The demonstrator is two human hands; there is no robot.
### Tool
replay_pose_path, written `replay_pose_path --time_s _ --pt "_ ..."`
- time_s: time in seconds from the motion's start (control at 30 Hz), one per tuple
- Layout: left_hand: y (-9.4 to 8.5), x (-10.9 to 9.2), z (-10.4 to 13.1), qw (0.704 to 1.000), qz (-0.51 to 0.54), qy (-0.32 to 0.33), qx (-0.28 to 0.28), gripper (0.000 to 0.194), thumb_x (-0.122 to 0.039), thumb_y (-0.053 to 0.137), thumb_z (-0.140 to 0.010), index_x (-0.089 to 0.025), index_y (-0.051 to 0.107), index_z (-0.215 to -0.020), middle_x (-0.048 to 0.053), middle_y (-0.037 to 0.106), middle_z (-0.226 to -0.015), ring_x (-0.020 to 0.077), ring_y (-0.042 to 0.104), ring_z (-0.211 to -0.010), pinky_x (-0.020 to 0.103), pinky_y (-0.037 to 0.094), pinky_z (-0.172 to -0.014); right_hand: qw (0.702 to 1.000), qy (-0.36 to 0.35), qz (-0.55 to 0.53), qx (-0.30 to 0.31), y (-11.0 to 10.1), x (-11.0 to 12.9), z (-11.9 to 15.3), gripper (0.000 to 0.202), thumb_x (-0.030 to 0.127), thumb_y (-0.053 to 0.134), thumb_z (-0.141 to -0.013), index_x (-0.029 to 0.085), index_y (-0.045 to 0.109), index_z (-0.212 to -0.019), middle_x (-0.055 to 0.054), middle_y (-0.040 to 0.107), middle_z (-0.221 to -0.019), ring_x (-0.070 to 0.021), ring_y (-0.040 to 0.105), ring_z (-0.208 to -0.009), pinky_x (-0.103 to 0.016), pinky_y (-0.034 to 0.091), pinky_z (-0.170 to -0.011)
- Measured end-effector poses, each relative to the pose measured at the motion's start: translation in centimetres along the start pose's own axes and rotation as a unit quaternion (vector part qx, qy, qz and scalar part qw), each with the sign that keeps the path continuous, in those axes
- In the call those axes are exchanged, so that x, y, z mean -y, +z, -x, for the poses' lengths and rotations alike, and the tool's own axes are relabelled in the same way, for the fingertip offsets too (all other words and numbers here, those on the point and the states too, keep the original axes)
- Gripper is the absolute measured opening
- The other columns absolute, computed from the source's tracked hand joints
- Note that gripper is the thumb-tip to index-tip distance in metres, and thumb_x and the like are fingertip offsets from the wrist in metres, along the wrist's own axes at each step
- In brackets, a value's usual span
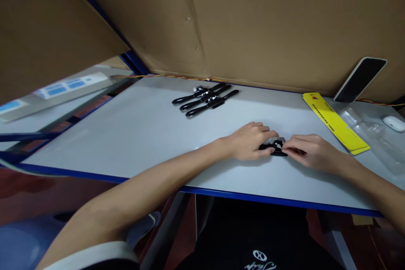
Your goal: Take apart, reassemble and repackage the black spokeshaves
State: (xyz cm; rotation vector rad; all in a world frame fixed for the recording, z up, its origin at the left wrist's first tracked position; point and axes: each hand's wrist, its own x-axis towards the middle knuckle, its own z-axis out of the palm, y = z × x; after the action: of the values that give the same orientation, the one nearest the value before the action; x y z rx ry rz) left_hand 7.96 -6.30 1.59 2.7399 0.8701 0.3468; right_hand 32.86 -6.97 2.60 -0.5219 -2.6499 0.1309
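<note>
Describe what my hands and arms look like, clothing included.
Left hand and right hand: no gloves or visible wristwear. The left arm shows a short black sleeve with a pale cuff; the right sleeve is out of view.

Pale grey table (126, 135) with blue edging, backed by an upright brown cardboard panel (268, 25); dark blue metal post (134, 61) at the panel's left end; reddish-brown floor (25, 190) below; lighting dim, cool-toned.
</note>
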Motion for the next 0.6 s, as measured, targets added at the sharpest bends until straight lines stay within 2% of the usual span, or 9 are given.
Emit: replay_pose_path --time_s 0.1,0.3,0.47,0.6 --pt "0.1 0.1 0.0 1.0 -0.001 0.001 -0.004 0.042 -0.042 0.042 -0.097 -0.018 0.062 -0.125 0.009 0.069 -0.097 0.0249 0.063 -0.087 0.044 0.051 -0.091 1.0 -0.012 0.003 0.006 0.5 0.0 0.0 0.019 0.018 0.052 -0.102 0.019 0.069 -0.094 -0.003 0.07 -0.08 -0.0131 0.062 -0.065 -0.028 0.049 -0.059" --pt "0.1 0.2 -0.1 1.0 0.005 0.011 -0.013 0.038 -0.042 0.043 -0.097 -0.017 0.064 -0.118 0.008 0.07 -0.093 0.0233 0.063 -0.083 0.042 0.051 -0.088 0.999 0.016 0.02 -0.026 1.3 0.2 -0.3 0.017 0.024 0.054 -0.103 0.017 0.067 -0.109 -0.003 0.07 -0.083 -0.0126 0.06 -0.063 -0.028 0.047 -0.059" --pt "0.1 0.2 -0.1 1.0 0.003 0.01 -0.009 0.042 -0.044 0.043 -0.098 -0.017 0.062 -0.123 0.009 0.069 -0.095 0.024 0.064 -0.086 0.043 0.051 -0.09 0.997 0.022 0.056 -0.057 1.1 0.2 -0.6 0.018 0.027 0.058 -0.099 0.018 0.063 -0.085 -0.002 0.066 -0.074 -0.0142 0.055 -0.062 -0.031 0.039 -0.059" --pt "0.2 0.2 0.0 1.0 -0.014 0.009 -0.003 0.043 -0.046 0.043 -0.098 -0.018 0.062 -0.125 0.009 0.068 -0.096 0.0249 0.063 -0.087 0.044 0.051 -0.089 0.999 -0.007 0.04 -0.021 0.3 0.1 -0.6 0.022 0.025 0.058 -0.095 0.02 0.057 -0.074 0.002 0.058 -0.062 -0.0147 0.048 -0.061 -0.035 0.034 -0.069"
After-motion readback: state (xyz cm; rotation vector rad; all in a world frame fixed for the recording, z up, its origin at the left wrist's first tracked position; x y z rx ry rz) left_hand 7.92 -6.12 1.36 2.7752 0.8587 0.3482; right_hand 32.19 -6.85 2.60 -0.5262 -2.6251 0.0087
